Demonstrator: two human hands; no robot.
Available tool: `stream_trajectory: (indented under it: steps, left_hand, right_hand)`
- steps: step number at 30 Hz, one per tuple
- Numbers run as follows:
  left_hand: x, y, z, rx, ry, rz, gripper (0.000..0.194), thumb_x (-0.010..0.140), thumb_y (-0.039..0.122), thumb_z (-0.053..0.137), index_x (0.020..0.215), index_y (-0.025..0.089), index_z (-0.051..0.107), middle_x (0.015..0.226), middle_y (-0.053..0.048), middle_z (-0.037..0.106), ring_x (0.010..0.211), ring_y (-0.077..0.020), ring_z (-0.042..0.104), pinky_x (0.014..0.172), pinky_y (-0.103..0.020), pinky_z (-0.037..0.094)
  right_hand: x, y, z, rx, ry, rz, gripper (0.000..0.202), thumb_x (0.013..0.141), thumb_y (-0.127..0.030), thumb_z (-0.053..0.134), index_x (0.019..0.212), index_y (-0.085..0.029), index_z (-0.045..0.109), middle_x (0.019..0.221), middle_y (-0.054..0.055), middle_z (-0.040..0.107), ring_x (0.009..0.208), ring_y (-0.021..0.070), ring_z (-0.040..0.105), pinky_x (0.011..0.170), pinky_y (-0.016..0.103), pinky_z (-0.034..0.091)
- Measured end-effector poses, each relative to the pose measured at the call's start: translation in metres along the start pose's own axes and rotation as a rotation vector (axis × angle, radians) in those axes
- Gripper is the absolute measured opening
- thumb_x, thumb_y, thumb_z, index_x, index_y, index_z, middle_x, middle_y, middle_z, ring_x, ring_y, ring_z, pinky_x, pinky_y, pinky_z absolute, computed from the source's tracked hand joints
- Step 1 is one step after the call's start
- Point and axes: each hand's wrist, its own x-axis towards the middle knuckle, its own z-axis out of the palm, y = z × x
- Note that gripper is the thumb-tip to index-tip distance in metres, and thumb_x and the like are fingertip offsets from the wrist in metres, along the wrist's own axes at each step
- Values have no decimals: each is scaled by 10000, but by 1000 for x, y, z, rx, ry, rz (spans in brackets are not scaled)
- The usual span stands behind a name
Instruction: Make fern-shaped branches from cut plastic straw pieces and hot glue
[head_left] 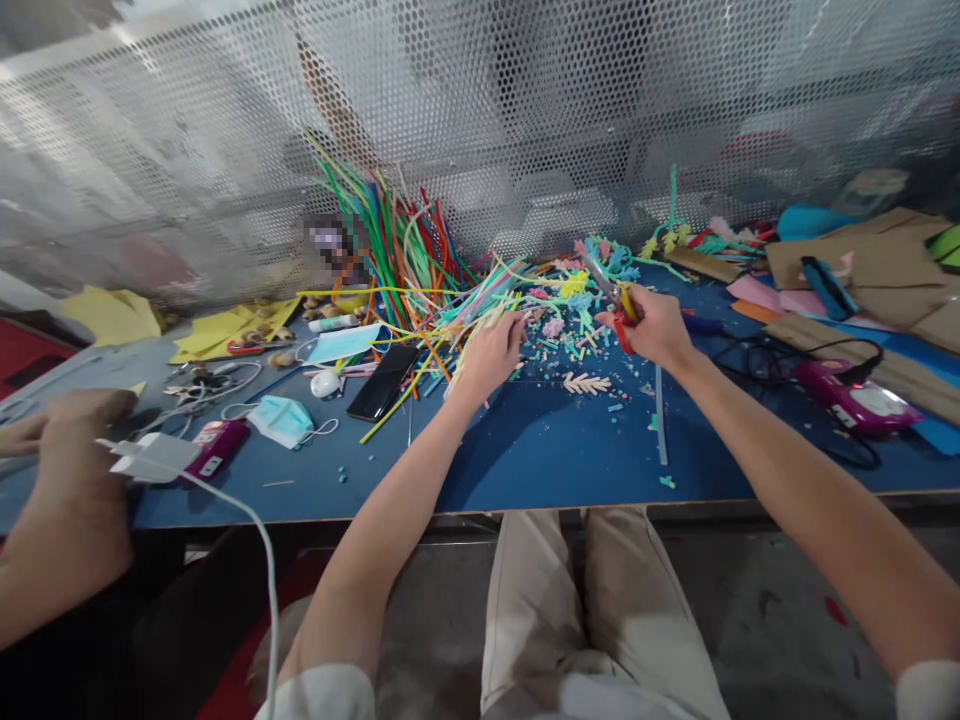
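My left hand (491, 350) is closed at the front of a pile of coloured stems (495, 295); its fingertips pinch something small and pinkish that I cannot make out. My right hand (656, 325) grips scissors (613, 290) by their red and yellow handles, with the blades pointing up and left. Between and beyond the hands lie small cut bits, a yellow fluffy piece (574, 284) and a pink one (553, 327). A pale branched piece (586, 384) rests on the blue tabletop (555, 450) nearer to me.
Left of my arm are a black phone (382, 383), face masks (281, 420), a white charger (155, 457) with a cable, and another person's arm (79, 470). On the right lie cardboard (855, 260) and a purple device (859, 398). A perforated metal screen (480, 120) stands behind.
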Motion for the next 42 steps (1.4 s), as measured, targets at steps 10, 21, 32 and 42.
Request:
stream_trajectory:
  steps: [10,21,32,42]
  left_hand:
    - [-11,19,-8,-67,147,112,414,1220,438,283,1308,212,619,1026,-64,830,866,-195,780,799,-324,538]
    - [-15,25,-10,-83,153,137,403,1215,442,289,1283,208,610,1008,-74,823,880,-199,790,817,-335,556]
    - [-14,26,-11,-62,132,136,348,1202,380,326,1294,213,618,1049,-68,819,923,-205,778,850,-343,566]
    - [-11,32,-2,-228,231,37,482,1221,512,254,1262,223,637,896,-40,775,707,-162,690,746,-310,541]
  right_hand:
    - [-5,-14,15,34,-152,-215,675,843,-893,693,1001,-275,473,1027,117,646,939,331,620,849,477,525]
    - [-4,-5,16,90,-272,-207,714,827,-936,674,879,-284,390,845,37,549,729,239,462,689,384,379]
    - [-1,3,22,21,-276,-258,677,845,-912,680,880,-279,443,896,73,609,812,280,550,737,386,404]
    - [-4,-9,20,33,-345,-196,656,867,-880,697,837,-264,474,821,25,586,697,209,486,668,342,318]
